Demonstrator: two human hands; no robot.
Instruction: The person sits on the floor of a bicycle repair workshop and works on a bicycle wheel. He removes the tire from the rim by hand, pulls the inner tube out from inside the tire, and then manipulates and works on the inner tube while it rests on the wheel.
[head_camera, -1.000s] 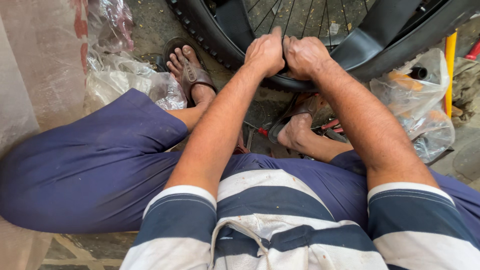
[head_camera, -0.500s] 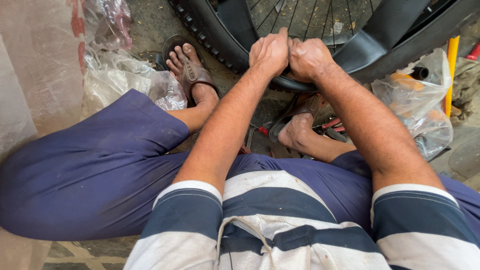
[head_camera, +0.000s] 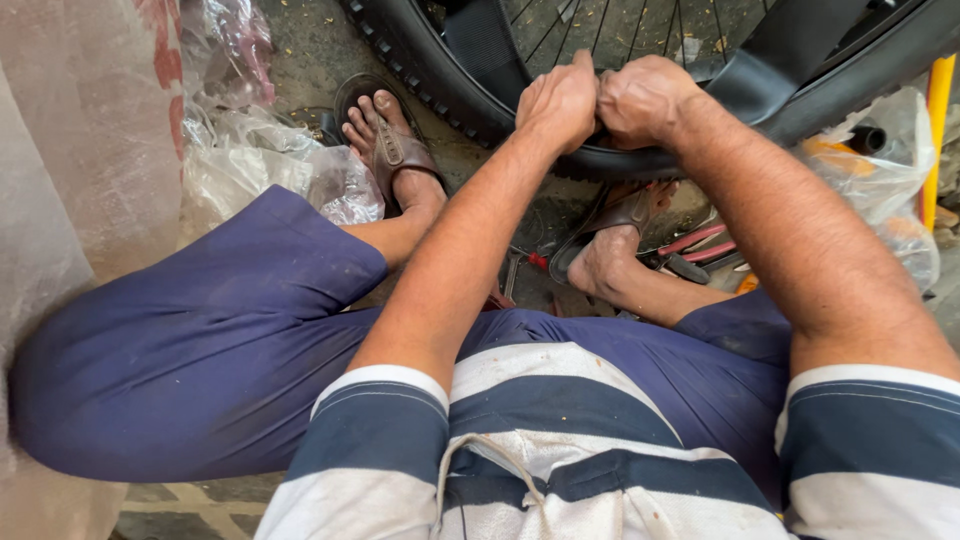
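Both hands barely shift since half a second ago, same spot. Left hand and right hand pressed together, clamped on the tyre edge at the wheel's near side, above my sandalled feet. Bead here looks unfinished; rest of the rim mostly out of view.

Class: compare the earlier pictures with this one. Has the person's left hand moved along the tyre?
No. The left hand stays pressed on the black tyre, beside the right hand, above the sandalled foot.
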